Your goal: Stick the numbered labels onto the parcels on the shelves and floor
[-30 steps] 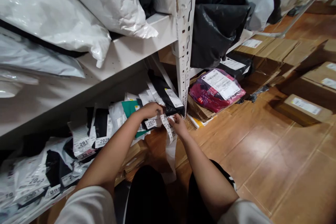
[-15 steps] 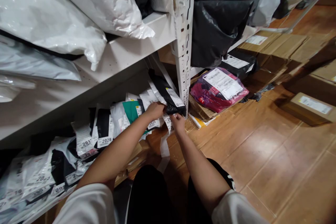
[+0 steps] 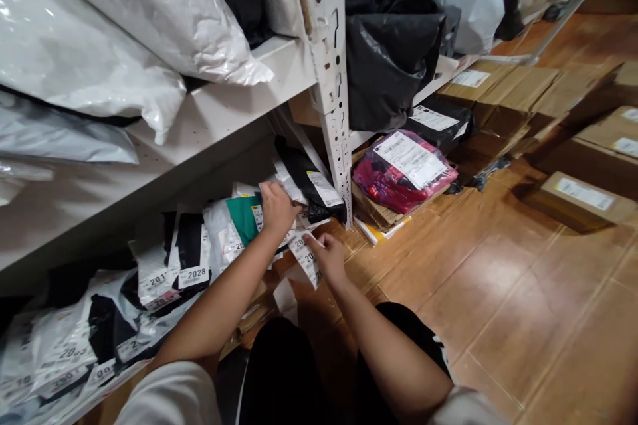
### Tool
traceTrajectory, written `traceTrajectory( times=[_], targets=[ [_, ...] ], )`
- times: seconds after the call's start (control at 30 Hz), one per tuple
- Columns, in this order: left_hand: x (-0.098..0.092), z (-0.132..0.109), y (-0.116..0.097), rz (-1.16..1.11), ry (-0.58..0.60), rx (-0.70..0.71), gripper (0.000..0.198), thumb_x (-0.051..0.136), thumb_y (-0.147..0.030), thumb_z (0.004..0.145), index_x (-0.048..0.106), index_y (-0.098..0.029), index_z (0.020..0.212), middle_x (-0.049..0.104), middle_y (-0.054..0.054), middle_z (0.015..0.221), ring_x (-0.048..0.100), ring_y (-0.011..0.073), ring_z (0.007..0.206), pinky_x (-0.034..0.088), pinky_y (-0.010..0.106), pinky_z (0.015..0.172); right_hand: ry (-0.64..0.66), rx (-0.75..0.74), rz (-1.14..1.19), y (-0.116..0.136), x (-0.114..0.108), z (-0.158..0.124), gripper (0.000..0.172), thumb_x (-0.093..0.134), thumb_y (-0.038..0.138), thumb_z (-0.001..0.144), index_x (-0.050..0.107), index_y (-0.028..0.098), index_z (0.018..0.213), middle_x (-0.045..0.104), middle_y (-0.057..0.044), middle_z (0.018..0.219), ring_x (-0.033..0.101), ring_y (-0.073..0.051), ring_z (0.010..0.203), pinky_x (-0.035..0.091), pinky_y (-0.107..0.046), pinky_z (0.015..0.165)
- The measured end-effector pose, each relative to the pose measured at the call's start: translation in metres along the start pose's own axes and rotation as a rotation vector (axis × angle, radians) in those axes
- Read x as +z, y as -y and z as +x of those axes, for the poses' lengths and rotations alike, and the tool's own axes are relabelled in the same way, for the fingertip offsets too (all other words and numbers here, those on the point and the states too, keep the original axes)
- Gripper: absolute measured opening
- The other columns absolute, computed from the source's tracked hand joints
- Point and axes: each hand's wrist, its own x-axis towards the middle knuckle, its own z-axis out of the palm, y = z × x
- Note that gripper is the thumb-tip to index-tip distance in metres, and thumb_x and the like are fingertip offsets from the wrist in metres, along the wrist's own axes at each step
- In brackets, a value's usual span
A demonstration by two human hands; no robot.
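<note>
My right hand [image 3: 327, 257] pinches a strip of white number labels [image 3: 305, 257], which hangs down and curls below. My left hand [image 3: 277, 209] is bent over the white packages at the right end of the lower shelf row; what its fingers hold, if anything, is hidden. Just beyond both hands lies a black package [image 3: 314, 189] with a white label, leaning against the shelf post. A green package [image 3: 243, 218] stands left of my left hand. Farther left, a package [image 3: 193, 273] bears the number 2028.
A perforated white post [image 3: 335, 93] rises beyond my hands. Large white bags [image 3: 84, 33] overhang the upper shelf [image 3: 214, 109]. Right of the post lie a pink package [image 3: 403, 169] on cardboard and a black bag [image 3: 389, 73]. Boxes [image 3: 581, 202] sit on the floor at right.
My right hand has moved away from the black package, drawing the label strip down and left. My left hand has shifted left onto the white packages. The view has turned slightly right.
</note>
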Motion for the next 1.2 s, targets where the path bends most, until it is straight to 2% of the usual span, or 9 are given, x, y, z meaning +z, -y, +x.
traceTrajectory(
  times=[0.1, 0.17, 0.23, 0.33, 0.47, 0.57, 0.77, 1.0, 1.2],
  targets=[
    [-0.014, -0.004, 0.009, -0.063, -0.123, 0.083, 0.038, 0.064, -0.026, 0.08, 0.05, -0.017, 0.115, 0.049, 0.016, 0.126, 0.041, 0.0311, 0.122, 0.032, 0.048, 0.105, 0.163, -0.246, -0.06, 0.011, -0.003, 0.013, 0.04, 0.071, 0.041, 0.07, 0.043, 0.02, 0.052, 0.05, 0.003, 0.063, 0.045, -0.013, 0.063, 0.036, -0.024, 0.061],
    [-0.018, -0.005, 0.018, -0.149, -0.035, 0.269, 0.018, 0.06, -0.017, 0.078, 0.059, -0.022, 0.096, 0.058, 0.008, 0.112, 0.047, 0.0267, 0.117, 0.035, 0.045, 0.104, 0.163, -0.304, -0.058, 0.014, -0.004, 0.024, 0.039, 0.071, 0.041, 0.07, 0.044, 0.02, 0.052, 0.048, 0.003, 0.063, 0.045, -0.013, 0.065, 0.036, -0.025, 0.064],
    [-0.018, -0.004, 0.028, -0.234, 0.105, 0.442, 0.015, 0.059, -0.014, 0.074, 0.062, -0.023, 0.086, 0.06, 0.007, 0.113, 0.05, 0.0248, 0.115, 0.033, 0.044, 0.107, 0.077, -0.351, -0.057, 0.014, -0.001, 0.032, 0.039, 0.072, 0.041, 0.07, 0.044, 0.02, 0.053, 0.044, 0.004, 0.063, 0.045, -0.013, 0.065, 0.036, -0.025, 0.066],
    [-0.018, -0.001, 0.039, -0.389, 0.304, 0.596, 0.021, 0.056, -0.021, 0.077, 0.065, -0.022, 0.096, 0.06, 0.007, 0.121, 0.052, 0.0229, 0.116, 0.033, 0.038, 0.109, -0.038, -0.345, 0.043, 0.009, 0.007, 0.038, 0.035, 0.07, 0.042, 0.072, 0.048, 0.019, 0.06, 0.047, 0.004, 0.064, 0.046, -0.013, 0.065, 0.039, -0.024, 0.066],
    [-0.02, 0.007, 0.045, -0.525, 0.338, 0.487, 0.034, 0.034, -0.026, 0.088, 0.063, -0.019, 0.105, 0.067, 0.006, 0.107, 0.059, 0.0206, 0.102, 0.044, 0.032, 0.092, 0.028, -0.169, 0.214, -0.002, 0.023, 0.046, 0.03, 0.069, 0.042, 0.073, 0.058, 0.018, 0.085, 0.066, -0.002, 0.077, 0.058, -0.016, 0.068, 0.046, -0.026, 0.064],
    [-0.023, 0.013, 0.045, -0.528, 0.339, 0.44, 0.037, 0.028, -0.025, 0.09, 0.063, -0.02, 0.1, 0.068, 0.002, 0.099, 0.061, 0.0183, 0.093, 0.046, 0.028, 0.085, 0.031, -0.15, 0.121, -0.008, 0.03, 0.051, 0.037, 0.066, 0.042, 0.074, 0.064, 0.014, 0.098, 0.072, -0.009, 0.092, 0.064, -0.02, 0.079, 0.049, -0.03, 0.071],
    [-0.013, 0.014, 0.038, -0.429, 0.301, 0.377, 0.028, 0.04, -0.042, 0.092, 0.058, -0.021, 0.097, 0.066, 0.001, 0.09, 0.06, 0.0187, 0.085, 0.047, 0.029, 0.078, -0.067, -0.173, -0.086, -0.008, 0.027, 0.053, 0.032, 0.056, 0.045, 0.081, 0.069, 0.015, 0.079, 0.07, -0.006, 0.076, 0.06, -0.019, 0.07, 0.044, -0.028, 0.067],
    [0.006, 0.004, 0.025, -0.174, 0.168, 0.372, 0.019, 0.045, -0.034, 0.093, 0.056, -0.018, 0.093, 0.057, 0.008, 0.099, 0.053, 0.0238, 0.1, 0.041, 0.038, 0.091, -0.198, -0.133, -0.177, -0.006, 0.028, 0.048, 0.04, 0.06, 0.053, 0.077, 0.057, 0.017, 0.058, 0.059, -0.001, 0.055, 0.051, -0.015, 0.055, 0.036, -0.025, 0.057],
    [0.016, 0.008, 0.018, 0.013, 0.132, 0.376, 0.021, 0.043, -0.028, 0.093, 0.057, -0.014, 0.098, 0.054, 0.014, 0.102, 0.049, 0.0291, 0.103, 0.039, 0.044, 0.093, -0.106, -0.066, -0.088, -0.012, 0.023, 0.046, 0.035, 0.067, 0.05, 0.069, 0.064, 0.016, 0.063, 0.062, -0.001, 0.057, 0.05, -0.014, 0.053, 0.037, -0.024, 0.053]
  ],
)
